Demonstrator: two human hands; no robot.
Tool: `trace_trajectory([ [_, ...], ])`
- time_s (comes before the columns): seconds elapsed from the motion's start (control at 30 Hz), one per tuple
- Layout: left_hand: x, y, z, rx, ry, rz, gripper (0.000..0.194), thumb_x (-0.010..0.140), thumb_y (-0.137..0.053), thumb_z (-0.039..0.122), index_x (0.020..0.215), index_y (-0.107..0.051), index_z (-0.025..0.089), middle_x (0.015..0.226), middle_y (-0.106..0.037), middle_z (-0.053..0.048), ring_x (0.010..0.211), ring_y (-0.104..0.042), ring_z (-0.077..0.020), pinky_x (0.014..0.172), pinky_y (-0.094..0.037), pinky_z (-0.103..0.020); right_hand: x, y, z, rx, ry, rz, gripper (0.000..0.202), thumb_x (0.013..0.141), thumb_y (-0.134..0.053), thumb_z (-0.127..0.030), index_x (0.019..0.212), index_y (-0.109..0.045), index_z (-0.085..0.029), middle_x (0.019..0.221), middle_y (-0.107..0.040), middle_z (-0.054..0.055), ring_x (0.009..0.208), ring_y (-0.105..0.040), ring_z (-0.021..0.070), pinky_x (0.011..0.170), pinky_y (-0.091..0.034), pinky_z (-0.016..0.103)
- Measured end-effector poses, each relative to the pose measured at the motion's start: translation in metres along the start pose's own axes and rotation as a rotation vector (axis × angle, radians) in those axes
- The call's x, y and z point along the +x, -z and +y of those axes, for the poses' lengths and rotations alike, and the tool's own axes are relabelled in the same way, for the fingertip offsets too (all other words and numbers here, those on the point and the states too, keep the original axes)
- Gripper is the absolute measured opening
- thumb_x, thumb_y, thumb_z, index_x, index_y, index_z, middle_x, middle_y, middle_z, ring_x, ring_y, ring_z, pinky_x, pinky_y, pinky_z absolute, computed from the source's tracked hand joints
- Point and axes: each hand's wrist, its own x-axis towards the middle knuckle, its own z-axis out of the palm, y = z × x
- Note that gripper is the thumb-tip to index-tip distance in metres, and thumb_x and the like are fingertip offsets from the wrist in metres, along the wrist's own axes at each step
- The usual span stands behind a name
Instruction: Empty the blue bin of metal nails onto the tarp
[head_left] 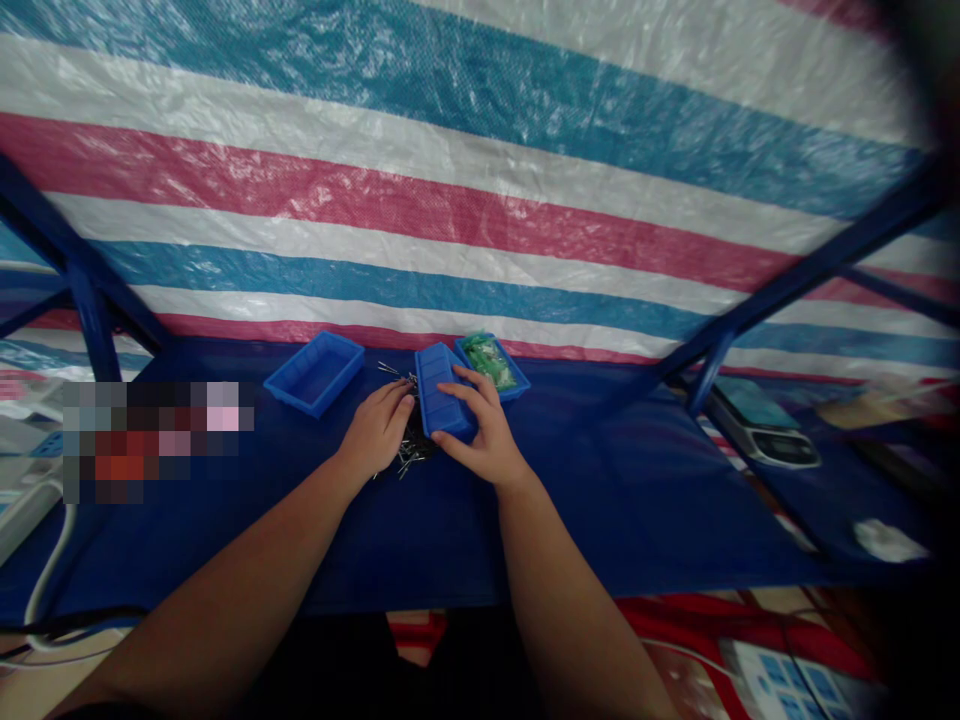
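Note:
A blue plastic bin (441, 372) is tipped on its side in the middle of the table, its ribbed underside showing. My right hand (487, 432) grips it from the right, fingers spread over its surface. Just left of the bin, my left hand (377, 430) rests at a pile of thin metal pieces (411, 452), fingers close together; whether it holds any is hidden. Some pieces stick out above and below that hand. Behind the tipped bin at the right, another blue bin (517, 388) holds green and clear plastic bags (487, 360). An upright blue bin (319, 370) stands at the left.
Blue metal struts (90, 300) rise at the left and right (795, 270). A digital scale (772, 430) sits at the far right near crumpled white material (889, 540). A white cable (52, 570) hangs at the left edge. A striped plastic sheet (450, 220) backs the blue table (600, 500).

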Motion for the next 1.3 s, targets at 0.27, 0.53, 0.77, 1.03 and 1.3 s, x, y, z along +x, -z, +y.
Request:
trace_trajectory([
  [0.27, 0.0008, 0.0065, 0.0046, 0.12, 0.023, -0.035, 0.043, 0.105, -0.035, 0.043, 0.13, -0.064, 0.023, 0.139, -0.064, -0.008, 0.133, -0.054, -0.0263, 0.112, -0.043, -0.052, 0.0001, 0.0008, 0.0012, 0.008, 0.025, 0.064, 0.06, 0.08, -0.077, -0.041, 0.136, -0.055, -0.033, 0.15, -0.044, 0.009, 0.142, -0.041, 0.0346, 0.118, -0.034, 0.061],
  [0.53, 0.0014, 0.0042, 0.0019, 0.143, -0.005, -0.064, 0.041, 0.105, -0.038, 0.04, 0.129, -0.065, 0.021, 0.139, -0.063, -0.007, 0.134, -0.054, -0.0253, 0.114, -0.041, -0.05, 0.0002, -0.0003, 0.0025, 0.021, 0.026, 0.091, 0.059, 0.082, -0.076, -0.042, 0.136, -0.055, -0.034, 0.149, -0.045, 0.008, 0.141, -0.042, 0.0347, 0.117, -0.035, 0.061],
  [0.77, 0.0012, 0.0049, 0.0038, 0.138, -0.005, -0.071, 0.04, 0.105, -0.038, 0.039, 0.128, -0.065, 0.022, 0.138, -0.064, -0.007, 0.134, -0.053, -0.0252, 0.114, -0.041, -0.05, 0.0003, -0.0011, 0.003, 0.021, 0.029, 0.102, 0.058, 0.083, -0.075, -0.041, 0.136, -0.054, -0.033, 0.149, -0.045, 0.009, 0.141, -0.042, 0.0341, 0.117, -0.035, 0.061],
  [1.03, 0.0012, 0.0046, 0.0025, 0.12, -0.005, -0.074, 0.04, 0.105, -0.038, 0.04, 0.128, -0.065, 0.022, 0.139, -0.063, -0.007, 0.134, -0.053, -0.0252, 0.115, -0.04, -0.05, 0.0002, -0.0011, 0.0032, 0.019, 0.014, 0.104, 0.057, 0.083, -0.074, -0.042, 0.136, -0.054, -0.032, 0.15, -0.044, 0.01, 0.141, -0.042, 0.0342, 0.117, -0.034, 0.06],
  [1.3, 0.0013, 0.003, -0.0004, 0.088, -0.009, -0.066, 0.039, 0.103, -0.04, 0.042, 0.128, -0.065, 0.024, 0.139, -0.063, -0.007, 0.135, -0.052, -0.0264, 0.116, -0.038, -0.053, -0.0002, -0.0028, 0.0057, 0.031, -0.005, 0.114, 0.068, 0.077, -0.08, -0.05, 0.136, -0.052, -0.033, 0.149, -0.042, 0.01, 0.141, -0.041, 0.0354, 0.117, -0.035, 0.061],
])
